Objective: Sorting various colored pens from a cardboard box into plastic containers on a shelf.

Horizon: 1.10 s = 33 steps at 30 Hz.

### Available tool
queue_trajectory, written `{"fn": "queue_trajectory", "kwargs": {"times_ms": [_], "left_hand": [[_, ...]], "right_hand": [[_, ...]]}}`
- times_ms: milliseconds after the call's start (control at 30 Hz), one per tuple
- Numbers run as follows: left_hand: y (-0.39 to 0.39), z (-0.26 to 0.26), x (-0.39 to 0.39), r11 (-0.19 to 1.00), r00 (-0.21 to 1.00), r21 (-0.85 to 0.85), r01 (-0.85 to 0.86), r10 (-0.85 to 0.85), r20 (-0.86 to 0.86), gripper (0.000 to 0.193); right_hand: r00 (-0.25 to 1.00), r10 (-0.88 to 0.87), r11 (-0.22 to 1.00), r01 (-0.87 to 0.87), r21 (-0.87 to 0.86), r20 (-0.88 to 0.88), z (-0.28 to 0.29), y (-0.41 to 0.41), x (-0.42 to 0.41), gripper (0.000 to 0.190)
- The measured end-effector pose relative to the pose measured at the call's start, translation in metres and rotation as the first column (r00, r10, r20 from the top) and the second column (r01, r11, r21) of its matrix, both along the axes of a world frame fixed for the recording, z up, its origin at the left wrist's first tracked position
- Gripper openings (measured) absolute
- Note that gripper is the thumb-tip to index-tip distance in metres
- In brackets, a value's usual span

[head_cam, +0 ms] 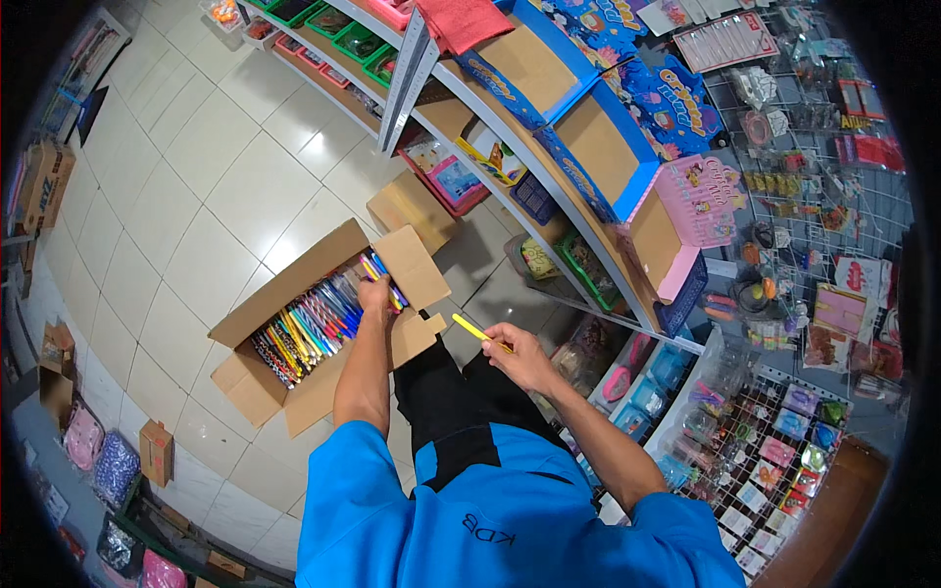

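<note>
An open cardboard box (294, 283) full of pens and pencils stands on the tiled floor. My left hand (374, 295) reaches into its right end, over several upright pens (397, 296) with yellow, purple and blue barrels; its fingertips are among them, and whether it grips one is unclear. Toward the middle and left end lie packed rows of pens and patterned pencils (298, 334). My right hand (514, 354) is outside the box, to its right, in front of my legs. Between its thumb and fingers it holds a slim yellow pen (470, 326), pointing up and left.
Shelving (544, 147) with blue display trays (603, 147) and a pink one (665, 242) curves along the right. A closed cardboard box (412, 209) sits by its foot. Wire racks (794, 448) of small packets hang at the right. Bags and a small carton (156, 452) are at lower left.
</note>
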<state>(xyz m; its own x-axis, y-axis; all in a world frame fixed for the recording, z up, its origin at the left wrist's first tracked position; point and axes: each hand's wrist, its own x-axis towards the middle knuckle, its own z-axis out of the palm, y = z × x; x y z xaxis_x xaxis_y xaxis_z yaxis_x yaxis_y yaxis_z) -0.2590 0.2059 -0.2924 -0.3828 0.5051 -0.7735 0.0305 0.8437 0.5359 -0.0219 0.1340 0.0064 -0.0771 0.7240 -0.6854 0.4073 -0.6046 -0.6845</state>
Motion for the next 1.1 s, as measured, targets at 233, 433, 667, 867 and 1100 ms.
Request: {"fn": "queue_trajectory", "kwargs": {"times_ms": [233, 433, 667, 867, 1100], "left_hand": [[0.016, 0.023, 0.015, 0.998, 0.993, -0.054, 0.032, -0.026, 0.114, 0.042], [0.011, 0.007, 0.014, 0.996, 0.996, -0.064, 0.070, -0.066, 0.054, 0.040], [0.005, 0.007, 0.014, 0.984, 0.981, -0.043, 0.175, -0.178, -0.079, 0.039], [0.006, 0.030, 0.021, 0.999, 0.975, 0.004, -0.033, 0.031, 0.220, 0.028], [0.003, 0.047, 0.019, 0.997, 0.963, 0.035, -0.073, 0.061, 0.261, 0.024]], "right_hand": [[0.999, -0.010, 1.000, 0.009, 0.002, 0.033, 0.005, -0.003, 0.009, 0.027], [0.999, -0.023, 1.000, 0.023, 0.012, 0.031, 0.001, -0.010, 0.009, 0.028], [0.999, -0.033, 0.999, 0.032, 0.024, 0.033, 0.001, -0.015, 0.011, 0.029], [0.998, -0.047, 0.999, 0.048, -0.002, 0.043, 0.003, -0.019, 0.013, 0.028], [0.999, -0.028, 1.000, 0.028, -0.005, 0.021, -0.001, -0.022, 0.009, 0.027]]}}
